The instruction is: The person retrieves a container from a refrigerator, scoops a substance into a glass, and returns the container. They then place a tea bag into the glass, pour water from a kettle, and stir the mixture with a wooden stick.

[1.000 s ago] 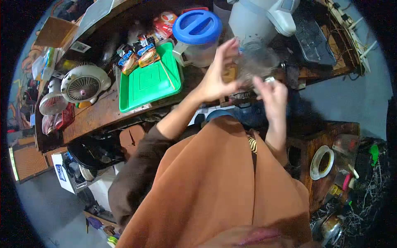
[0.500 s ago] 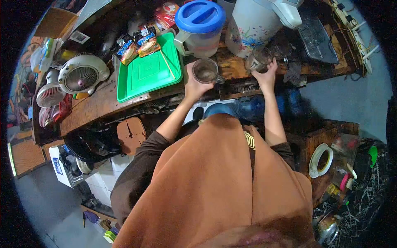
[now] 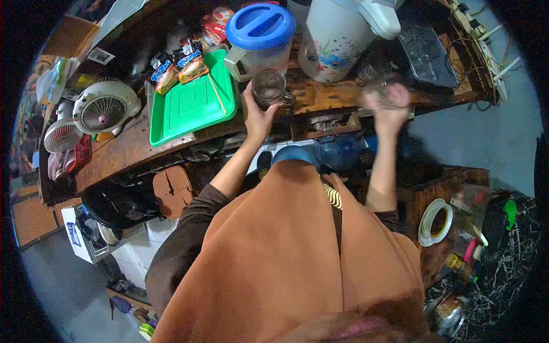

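Observation:
My left hand (image 3: 258, 114) is wrapped round a clear glass mug (image 3: 269, 90), whose handle points right. The mug is over the front part of the wooden counter, just right of a green tray (image 3: 191, 117). At the counter's front edge on the right, my right hand (image 3: 394, 108) is smeared by motion. Between its fingers shows a blurred, greyish see-through glass (image 3: 376, 97), which looks tilted. Behind the mug stands a plastic pitcher (image 3: 260, 34) with a blue lid. A large white flask with flower print (image 3: 331, 46) stands between and behind my hands.
Coffee sachets (image 3: 180, 66) and a thin stick lie on the green tray. Small fans (image 3: 106, 108) stand at the left. A dark tray (image 3: 426, 54) and a power strip (image 3: 480, 54) are at the right. A white dish with brown liquid (image 3: 436, 223) sits lower right.
My right hand has moved right and slightly toward me with the glass, now blurred. My left hand still holds its mug. The whole view has shifted slightly.

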The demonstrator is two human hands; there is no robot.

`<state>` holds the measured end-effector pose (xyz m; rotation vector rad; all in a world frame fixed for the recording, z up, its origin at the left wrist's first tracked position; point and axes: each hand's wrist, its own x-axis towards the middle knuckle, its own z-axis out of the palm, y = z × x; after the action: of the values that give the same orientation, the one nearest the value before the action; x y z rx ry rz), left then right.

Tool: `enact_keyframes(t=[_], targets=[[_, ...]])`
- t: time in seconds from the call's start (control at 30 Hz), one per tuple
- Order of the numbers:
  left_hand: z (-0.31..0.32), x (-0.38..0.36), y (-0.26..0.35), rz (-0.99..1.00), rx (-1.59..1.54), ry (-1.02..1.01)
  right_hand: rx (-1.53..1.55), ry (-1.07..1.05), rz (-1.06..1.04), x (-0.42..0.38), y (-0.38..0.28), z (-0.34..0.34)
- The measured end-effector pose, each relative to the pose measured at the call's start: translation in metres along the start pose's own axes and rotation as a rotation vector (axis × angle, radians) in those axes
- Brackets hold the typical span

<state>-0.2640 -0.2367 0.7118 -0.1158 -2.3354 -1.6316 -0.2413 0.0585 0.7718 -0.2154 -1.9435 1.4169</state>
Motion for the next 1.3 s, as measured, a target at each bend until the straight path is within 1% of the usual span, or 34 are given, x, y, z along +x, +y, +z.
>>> enact_keyframes(t=[0.03, 0.1, 0.17, 0.23, 0.27, 0.33, 0.37, 0.43, 0.47, 0.53, 0.57, 0.63, 0.67, 0.7, 0.73, 0.77, 0.83, 0.9, 1.0, 1.07, 1.13, 1.2, 1.23, 1.27, 1.3], targets=[[0.001, -0.001, 0.000, -0.008, 0.001, 0.000, -0.048, 0.028, -0.020, 0.018, -0.013, -0.018], [0.002, -0.002, 0.003, 0.066, 0.025, 0.026, 0.030, 0.026, -0.077, 0.061, -0.029, -0.040], [0.003, -0.003, 0.005, 0.059, 0.046, 0.028, -0.116, 0.005, -0.137, 0.110, -0.033, -0.046], [0.004, -0.003, 0.004, 0.027, 0.037, 0.059, -0.327, 0.002, -0.264, 0.151, -0.023, -0.034], [0.005, -0.002, 0.004, 0.029, 0.039, 0.065, -0.321, 0.000, -0.268, 0.170, -0.009, -0.026], [0.005, -0.003, 0.005, 0.036, 0.089, 0.085, -0.402, -0.031, -0.211, 0.197, 0.024, -0.006], [0.004, -0.001, 0.005, 0.038, 0.093, 0.099, -0.367, -0.025, -0.186, 0.201, 0.033, 0.008], [0.003, 0.000, 0.003, -0.003, 0.094, 0.066, -0.671, -0.068, -0.161, 0.212, 0.050, 0.024], [0.005, 0.001, 0.000, -0.008, 0.100, 0.086, -0.658, -0.083, -0.172, 0.219, 0.067, 0.032], [0.007, -0.003, -0.010, -0.044, 0.044, 0.062, -0.650, -0.215, -0.111, 0.232, 0.110, 0.041], [0.006, -0.004, 0.007, -0.033, 0.021, 0.035, -0.636, -0.249, -0.115, 0.232, 0.119, 0.045], [0.006, -0.003, 0.009, -0.042, 0.093, 0.037, -0.829, -0.453, -0.295, 0.234, 0.142, 0.050], [0.007, -0.002, 0.004, -0.040, 0.097, 0.042, -0.814, -0.476, -0.300, 0.247, 0.182, 0.050], [0.008, -0.003, 0.006, -0.051, 0.107, 0.055, -0.763, -0.438, -0.376, 0.264, 0.242, 0.051], [0.010, -0.003, 0.011, -0.083, 0.111, 0.070, -0.714, -0.394, -0.450, 0.272, 0.273, 0.057], [0.013, -0.003, 0.013, -0.113, 0.114, 0.084, -0.705, -0.404, -0.453, 0.271, 0.273, 0.063], [0.017, -0.002, 0.010, -0.103, 0.146, 0.110, -0.692, -0.433, -0.428, 0.269, 0.268, 0.068], [0.019, -0.001, 0.007, -0.054, 0.113, 0.059, -0.685, -0.457, -0.402, 0.267, 0.261, 0.066], [0.021, 0.000, 0.008, -0.095, 0.053, 0.020, -0.684, -0.470, -0.374, 0.266, 0.248, 0.063], [0.022, 0.001, 0.004, -0.104, 0.014, -0.014, -0.654, -0.553, -0.463, 0.263, 0.237, 0.067], [0.024, 0.000, -0.003, 0.036, 0.321, 0.006, -0.627, -0.631, -0.549, 0.261, 0.228, 0.070], [0.025, 0.000, -0.010, 0.041, 0.277, -0.003, -0.604, -0.709, -0.627, 0.262, 0.223, 0.065], [0.026, 0.000, -0.013, 0.037, 0.240, -0.005, -0.613, -0.700, -0.619, 0.272, 0.240, 0.060], [0.028, -0.001, -0.016, 0.050, 0.168, 0.038, -0.422, -0.786, -0.122, 0.290, 0.274, 0.055], [0.028, -0.002, -0.016, 0.059, 0.167, 0.031, -0.207, -0.832, 0.366, 0.310, 0.305, 0.052]])
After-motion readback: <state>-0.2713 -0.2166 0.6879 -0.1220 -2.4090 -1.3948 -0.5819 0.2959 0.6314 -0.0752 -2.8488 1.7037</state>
